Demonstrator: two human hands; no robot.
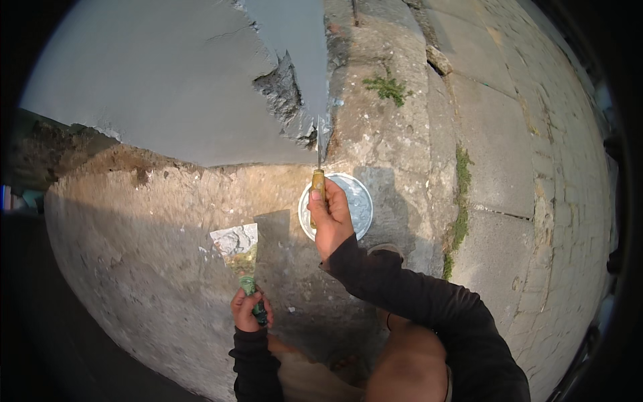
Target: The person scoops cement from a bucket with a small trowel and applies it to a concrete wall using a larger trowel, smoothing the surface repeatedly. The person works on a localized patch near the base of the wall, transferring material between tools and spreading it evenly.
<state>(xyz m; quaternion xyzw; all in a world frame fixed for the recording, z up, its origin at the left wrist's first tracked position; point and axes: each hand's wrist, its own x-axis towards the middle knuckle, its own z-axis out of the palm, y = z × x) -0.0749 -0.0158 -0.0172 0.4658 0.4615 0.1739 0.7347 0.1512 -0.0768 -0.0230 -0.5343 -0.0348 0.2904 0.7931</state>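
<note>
My right hand (333,218) is closed round the wooden handle of a putty knife (318,179). Its narrow blade, seen nearly edge-on, points up to the lower corner of a grey wall (167,80), by a rough broken patch (284,100) in the plaster. Beneath that hand stands a round white bucket (371,211) with pale grey paste (356,194) in it. Lower and to the left, my left hand (248,313) grips the green handle of a wide scraper (240,258). Whitish paste is smeared across the scraper's broad end.
A worn concrete ledge (147,241) runs below the wall. Right of it, paving slabs (495,248) have cracks with green weeds (462,194) growing along them. A small plant (388,88) sprouts near the wall corner. My bent knee (408,362) is at the bottom.
</note>
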